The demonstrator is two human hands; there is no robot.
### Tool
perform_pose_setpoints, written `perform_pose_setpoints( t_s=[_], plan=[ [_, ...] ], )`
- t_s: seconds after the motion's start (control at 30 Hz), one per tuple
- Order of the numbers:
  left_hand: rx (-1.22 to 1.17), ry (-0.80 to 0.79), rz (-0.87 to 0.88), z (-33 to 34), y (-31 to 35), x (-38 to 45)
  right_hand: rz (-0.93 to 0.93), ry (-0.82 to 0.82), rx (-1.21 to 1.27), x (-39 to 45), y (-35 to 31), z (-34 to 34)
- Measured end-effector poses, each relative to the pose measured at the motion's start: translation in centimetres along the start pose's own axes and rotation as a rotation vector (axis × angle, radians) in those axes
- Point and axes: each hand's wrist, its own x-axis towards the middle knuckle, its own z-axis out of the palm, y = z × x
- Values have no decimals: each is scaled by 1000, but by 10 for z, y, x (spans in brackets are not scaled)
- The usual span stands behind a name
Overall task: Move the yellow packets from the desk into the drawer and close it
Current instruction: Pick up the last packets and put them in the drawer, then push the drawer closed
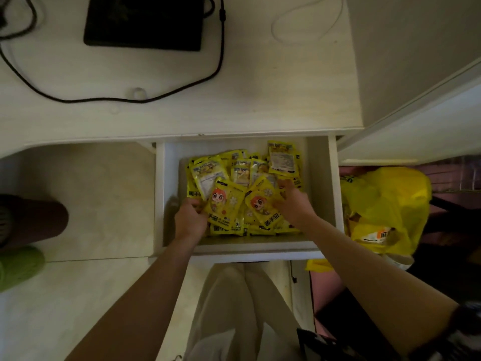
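- Your drawer [321, 194] stands pulled out from under the near edge of the desk [234, 105], and the yellow packets [244, 188] lie heaped inside it, filling most of its floor.
- Your left hand [191, 220] sits at the near left of the heap, fingers curled round the edge of a packet with a cartoon face [225, 204].
- Your right hand [292, 201] rests on the near right of the heap, fingers bent down over the packets; whether it actually clasps one, you cannot tell from here.
- On the desk, far left, lies a black pad [145, 22] with a black cable [130, 99] looping toward you.
- Right of the drawer, on the floor, sits a yellow plastic bag [385, 204].
- A green slipper [18, 267] shows at the left edge.
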Motion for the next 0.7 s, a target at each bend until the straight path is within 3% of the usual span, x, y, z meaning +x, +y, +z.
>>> perform_pose_setpoints(
  t_s=[0.33,0.57,0.7],
  plan=[
    [31,94,67,-24,2,-19,-33,92,-91,-24,6,-30],
    [-322,58,81,-38,-9,-52,-61,251,38,-80,2,-41],
    [-466,51,97,-42,-32,-71,-23,230,143,-114,13,-28]
  ],
)
